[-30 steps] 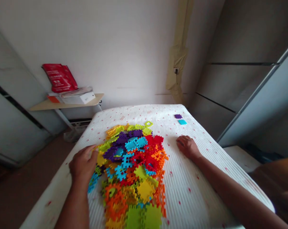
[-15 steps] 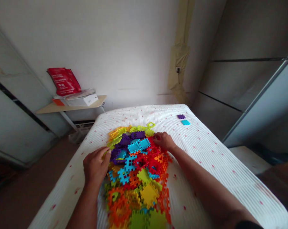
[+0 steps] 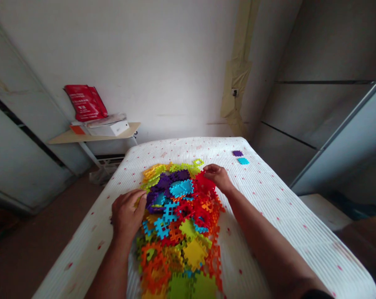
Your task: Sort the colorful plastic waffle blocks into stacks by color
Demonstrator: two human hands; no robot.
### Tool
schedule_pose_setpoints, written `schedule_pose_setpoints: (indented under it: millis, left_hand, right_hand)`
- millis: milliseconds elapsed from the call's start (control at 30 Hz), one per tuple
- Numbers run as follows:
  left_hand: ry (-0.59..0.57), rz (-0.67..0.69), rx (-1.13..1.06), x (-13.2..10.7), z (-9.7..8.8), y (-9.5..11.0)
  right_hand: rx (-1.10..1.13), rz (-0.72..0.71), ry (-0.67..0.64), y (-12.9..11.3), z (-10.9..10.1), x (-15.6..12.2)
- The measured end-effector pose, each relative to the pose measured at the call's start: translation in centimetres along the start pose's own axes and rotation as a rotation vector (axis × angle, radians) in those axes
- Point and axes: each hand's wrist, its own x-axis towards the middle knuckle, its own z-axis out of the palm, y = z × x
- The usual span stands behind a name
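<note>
A heap of coloured plastic interlocking tiles (image 3: 195, 252) lies on the bed, with toothed edges; some are solid, others cut out. My right hand (image 3: 217, 176) is at the heap's far right edge, fingertips pinched on a red tile (image 3: 203, 179). At the left edge, my left hand (image 3: 128, 212) is cupped against the pile, thumb and fingers a little apart, beside purple tiles (image 3: 155, 200). Its far fingers are hidden. Between the hands, blue tiles (image 3: 181, 188) lie on top, overlapping. Orange, yellow and green tiles fill the near part.
A purple tile (image 3: 237, 153) and a blue tile (image 3: 243, 160) lie apart on the white dotted bedspread (image 3: 269, 199). Left of the bed, a small table (image 3: 63, 138) bears a white box (image 3: 109, 128) and a red bag (image 3: 86, 102). A grey cabinet (image 3: 287, 112) stands at right.
My right hand has moved slightly up and right, and more of a flat red tile shows below it. The top blue tiles now overlap more. My left hand has shifted slightly right.
</note>
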Motion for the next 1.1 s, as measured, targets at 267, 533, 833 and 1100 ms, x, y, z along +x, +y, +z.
schedule_pose_setpoints:
  millis: [267,533,833,1100]
  left_hand:
    - [0.046,0.053,-0.059,0.1,0.0,0.9]
    - [0.015,0.101,-0.064,0.0,0.5,1.5]
    - [0.013,0.110,-0.039,0.0,0.9,1.2]
    - [0.000,-0.026,-0.063,-0.4,1.0,1.3]
  right_hand:
    - [-0.688,-0.271,0.318,3.5,-9.1,-3.5]
    - [-0.292,-0.171,-0.030,7.8,-11.6,-7.1]
    - [-0.224,-0.088,-0.198,7.6,-13.2,-6.1]
    - [-0.404,-0.145,-0.040,9.8,-14.2,-4.5]
